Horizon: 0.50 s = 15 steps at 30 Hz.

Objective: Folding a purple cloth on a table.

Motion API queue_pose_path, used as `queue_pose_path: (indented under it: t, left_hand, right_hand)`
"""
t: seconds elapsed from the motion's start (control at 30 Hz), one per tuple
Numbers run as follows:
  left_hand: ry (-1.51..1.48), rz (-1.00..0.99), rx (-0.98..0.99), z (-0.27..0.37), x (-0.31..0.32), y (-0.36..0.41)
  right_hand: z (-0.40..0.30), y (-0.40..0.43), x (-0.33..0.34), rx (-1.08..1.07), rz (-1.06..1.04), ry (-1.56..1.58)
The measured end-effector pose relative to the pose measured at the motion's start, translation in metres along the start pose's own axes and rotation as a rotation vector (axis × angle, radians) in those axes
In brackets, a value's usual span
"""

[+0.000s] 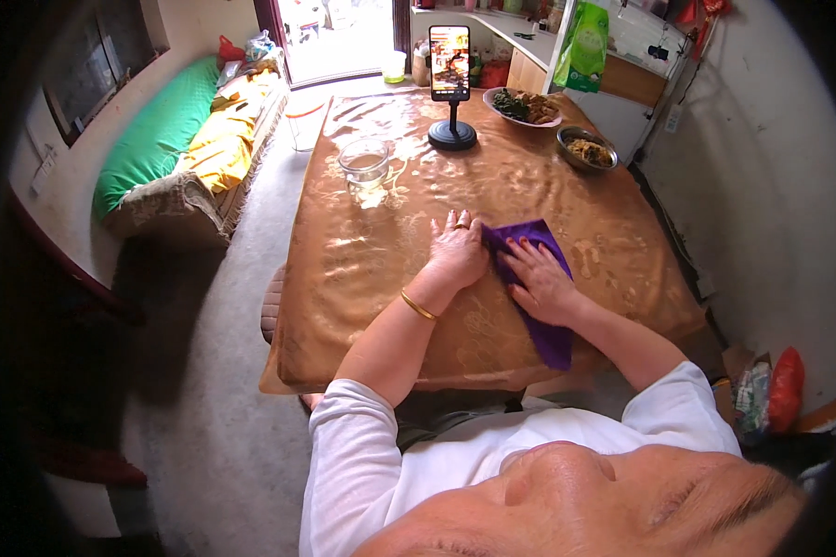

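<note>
A purple cloth (547,337) lies flat on the brown patterned tablecloth (362,292), one end close to the near edge of the table. My right hand (540,278) rests spread on the cloth, palm down, fingers apart. Just left of it, my left hand (458,247) lies palm down on the tablecloth, its fingers slightly spread; the fingertips nearest the cloth are at its upper left corner, and whether they pinch it I cannot tell. A ring and a gold-coloured bangle are on the left hand and forearm.
A phone (450,64) stands on a round-based holder (452,135) at the far side. A clear glass bowl (364,164) sits far left. Far right are a plate of food (522,108) and a metal bowl of food (586,148). A wall runs along the right.
</note>
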<state>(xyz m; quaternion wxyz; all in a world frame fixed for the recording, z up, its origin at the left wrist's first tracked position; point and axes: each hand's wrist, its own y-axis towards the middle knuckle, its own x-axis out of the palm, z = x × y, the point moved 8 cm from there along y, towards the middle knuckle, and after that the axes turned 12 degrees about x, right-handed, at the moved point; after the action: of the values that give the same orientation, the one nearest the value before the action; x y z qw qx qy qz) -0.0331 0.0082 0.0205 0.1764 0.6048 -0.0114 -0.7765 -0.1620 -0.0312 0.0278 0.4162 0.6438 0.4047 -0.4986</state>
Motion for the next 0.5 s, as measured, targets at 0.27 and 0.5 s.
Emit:
queue_pose_path:
  t: [0.27, 0.5]
  left_hand:
    - [0.014, -0.029, 0.002, -0.003, 0.001, -0.001]
    - [0.021, -0.043, -0.003, -0.001, 0.001, 0.000]
  right_hand:
    - [-0.013, -0.045, -0.007, -0.001, -0.090, 0.023]
    - [-0.001, -0.011, -0.001, 0.007, -0.064, 0.000]
